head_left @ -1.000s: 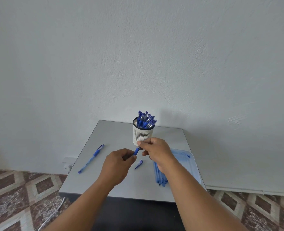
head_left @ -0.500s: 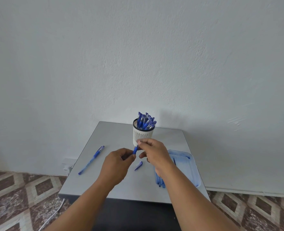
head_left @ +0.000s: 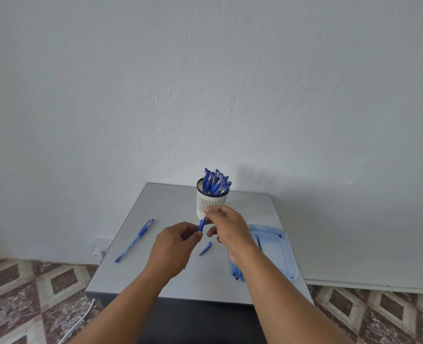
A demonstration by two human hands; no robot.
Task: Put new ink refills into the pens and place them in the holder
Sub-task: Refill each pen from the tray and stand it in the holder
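A blue pen (head_left: 201,225) is held between both hands above the table's middle. My left hand (head_left: 174,247) grips its lower body, which is mostly hidden in the fist. My right hand (head_left: 226,227) pinches the pen's upper tip end just in front of the holder. The white slotted holder (head_left: 209,202) stands at the back of the table with several capped blue pens (head_left: 215,182) in it. A loose blue cap (head_left: 205,248) lies on the table under my hands. Another capped blue pen (head_left: 134,240) lies at the left.
The grey table (head_left: 170,202) stands against a white wall. A clear blue tray (head_left: 277,249) sits at the right, with blue refills or pen bodies (head_left: 236,271) beside it, partly hidden by my right forearm. A white cable (head_left: 81,319) runs on the patterned floor at the left.
Both hands have stayed together on the pen. My right hand's fingers have shifted a little along the pen's tip end; the view has drifted slightly.
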